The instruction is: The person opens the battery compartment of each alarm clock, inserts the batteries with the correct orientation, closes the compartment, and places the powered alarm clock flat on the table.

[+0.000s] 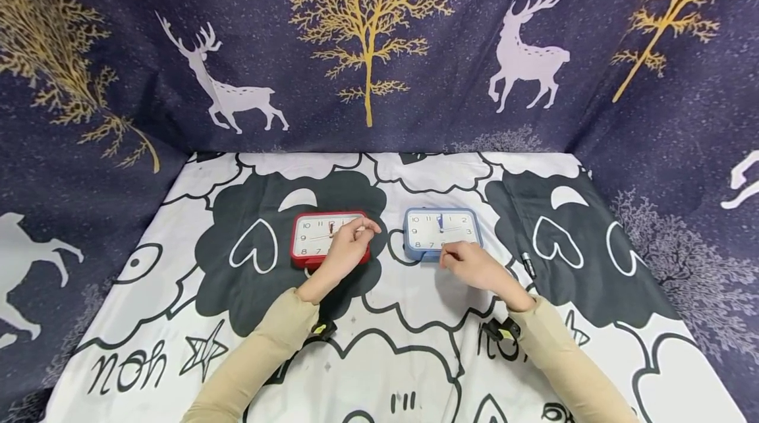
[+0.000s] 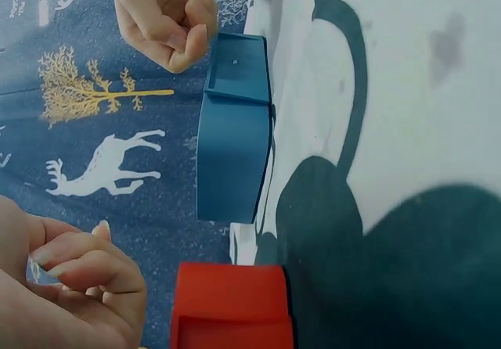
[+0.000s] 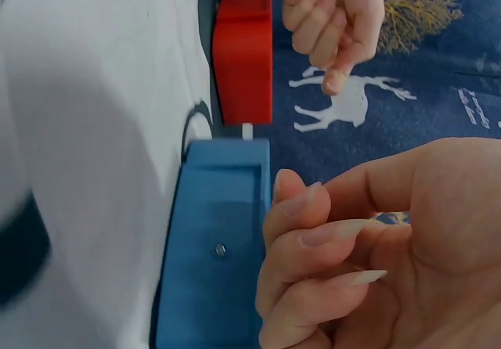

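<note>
A red alarm clock (image 1: 305, 243) and a blue alarm clock (image 1: 415, 232) lie side by side on the cloth, dials up. My left hand (image 1: 346, 248) hovers over the right part of the red clock and hides some of its dial. Its fingers hang loosely bent with nothing between them. By the blue clock's near edge, my right hand (image 1: 471, 266) is also loosely curled and empty, its fingertips overlapping that edge in the head view. The right wrist view shows the blue clock's side (image 3: 211, 216) with a small screw, just beside the fingers.
A white cloth (image 1: 403, 291) with black cartoon drawings covers the table. To the right of the blue clock lies a small black and white pen-like stick (image 1: 528, 265). Dark blue curtains (image 1: 427, 120) with deer and trees enclose the back and sides.
</note>
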`<state>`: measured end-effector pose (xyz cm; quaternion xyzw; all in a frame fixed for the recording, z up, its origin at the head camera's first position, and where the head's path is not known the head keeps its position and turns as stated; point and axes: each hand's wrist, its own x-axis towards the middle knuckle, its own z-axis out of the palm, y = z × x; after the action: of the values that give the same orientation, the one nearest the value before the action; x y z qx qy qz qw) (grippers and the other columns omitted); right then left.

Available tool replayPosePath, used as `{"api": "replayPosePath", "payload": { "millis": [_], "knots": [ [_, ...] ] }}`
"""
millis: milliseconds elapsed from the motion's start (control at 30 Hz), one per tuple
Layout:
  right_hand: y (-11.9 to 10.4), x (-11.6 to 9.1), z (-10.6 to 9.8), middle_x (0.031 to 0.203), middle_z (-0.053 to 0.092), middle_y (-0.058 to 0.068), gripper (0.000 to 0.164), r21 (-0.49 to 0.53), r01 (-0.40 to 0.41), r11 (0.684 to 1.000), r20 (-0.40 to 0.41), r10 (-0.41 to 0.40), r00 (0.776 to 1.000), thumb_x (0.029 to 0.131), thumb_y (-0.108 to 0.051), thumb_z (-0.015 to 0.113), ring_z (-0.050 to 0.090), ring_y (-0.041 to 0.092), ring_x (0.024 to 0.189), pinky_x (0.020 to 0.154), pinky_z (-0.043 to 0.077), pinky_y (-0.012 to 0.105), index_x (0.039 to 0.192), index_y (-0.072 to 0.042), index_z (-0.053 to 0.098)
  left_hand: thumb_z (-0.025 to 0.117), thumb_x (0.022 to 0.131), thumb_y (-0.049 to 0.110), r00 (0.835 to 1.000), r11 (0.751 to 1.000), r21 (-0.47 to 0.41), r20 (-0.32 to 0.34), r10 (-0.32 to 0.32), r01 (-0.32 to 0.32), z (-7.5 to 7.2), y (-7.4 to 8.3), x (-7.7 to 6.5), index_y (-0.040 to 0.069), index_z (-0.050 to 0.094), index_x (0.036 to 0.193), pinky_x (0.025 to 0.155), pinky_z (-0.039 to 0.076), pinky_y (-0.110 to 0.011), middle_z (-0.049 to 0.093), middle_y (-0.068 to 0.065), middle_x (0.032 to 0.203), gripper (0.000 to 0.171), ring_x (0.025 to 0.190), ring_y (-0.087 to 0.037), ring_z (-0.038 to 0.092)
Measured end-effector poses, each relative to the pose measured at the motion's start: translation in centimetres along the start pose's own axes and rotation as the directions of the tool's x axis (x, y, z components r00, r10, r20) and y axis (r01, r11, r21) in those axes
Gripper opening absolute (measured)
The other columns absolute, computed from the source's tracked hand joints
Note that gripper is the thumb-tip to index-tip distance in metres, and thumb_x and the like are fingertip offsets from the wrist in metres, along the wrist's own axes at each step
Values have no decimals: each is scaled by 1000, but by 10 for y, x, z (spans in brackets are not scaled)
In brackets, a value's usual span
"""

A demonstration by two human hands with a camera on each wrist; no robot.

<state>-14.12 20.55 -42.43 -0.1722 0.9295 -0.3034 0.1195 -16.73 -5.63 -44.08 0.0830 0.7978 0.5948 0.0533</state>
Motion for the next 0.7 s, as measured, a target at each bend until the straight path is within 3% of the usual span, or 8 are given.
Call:
{"api": "replayPosePath", "payload": {
  "millis": [100, 233, 333, 433, 533, 700],
  "knots": [
    [3, -1, -5, 68, 54, -1, 25, -6, -7, 1000, 5, 7, 1000, 93, -8, 46, 44, 13, 60, 59, 36, 27, 79, -6, 67, 45, 95, 4, 1000, 998, -67, 23, -13, 14, 4, -1, 2, -1, 64, 106, 47, 28, -21, 29, 7, 50, 23, 45, -10, 33],
    [9, -2, -9, 69, 55, -1, 25, -36, -3, 999, 28, 4, 1000, 92, -7, 45, 44, 11, 60, 57, 37, 26, 80, -7, 67, 45, 94, 0, 999, 993, -119, 30, -25, 29, 10, 0, 4, -5, 59, 114, 50, 39, -21, 45, -1, 57, 25, 50, -11, 45],
    [10, -2, -12, 67, 57, -1, 27, -47, -14, 999, 49, 16, 999, 93, -8, 44, 45, 11, 58, 55, 37, 25, 79, -6, 67, 46, 94, 0, 999, 993, -116, 12, -33, 34, 15, 2, 5, -6, 56, 118, 61, 51, -25, 59, -14, 71, 27, 62, -19, 59],
    [10, -4, -16, 67, 60, -1, 29, -52, -42, 998, 64, 46, 997, 94, -10, 44, 46, 11, 57, 54, 37, 26, 79, -6, 68, 48, 95, 3, 999, 996, -83, 4, -36, 37, 19, 3, 6, -6, 55, 123, 79, 55, -34, 65, -23, 96, 30, 83, -29, 67],
    [9, -6, -21, 66, 61, 0, 29, -53, -59, 997, 84, 63, 994, 95, -11, 44, 47, 12, 56, 54, 39, 27, 81, -5, 69, 48, 96, 8, 998, 997, -44, 11, -63, 64, 23, 6, 7, -3, 54, 129, 96, 50, -40, 63, -24, 118, 35, 108, -32, 63],
    [9, -9, -29, 66, 59, 2, 30, -38, -82, 996, 101, 85, 991, 97, -12, 43, 51, 11, 57, 54, 41, 27, 84, -4, 69, 47, 96, 11, 991, 991, -45, 47, -124, 126, 29, 7, 8, -3, 46, 140, 107, 42, -44, 52, -23, 138, 46, 129, -33, 51]
  ]
}}
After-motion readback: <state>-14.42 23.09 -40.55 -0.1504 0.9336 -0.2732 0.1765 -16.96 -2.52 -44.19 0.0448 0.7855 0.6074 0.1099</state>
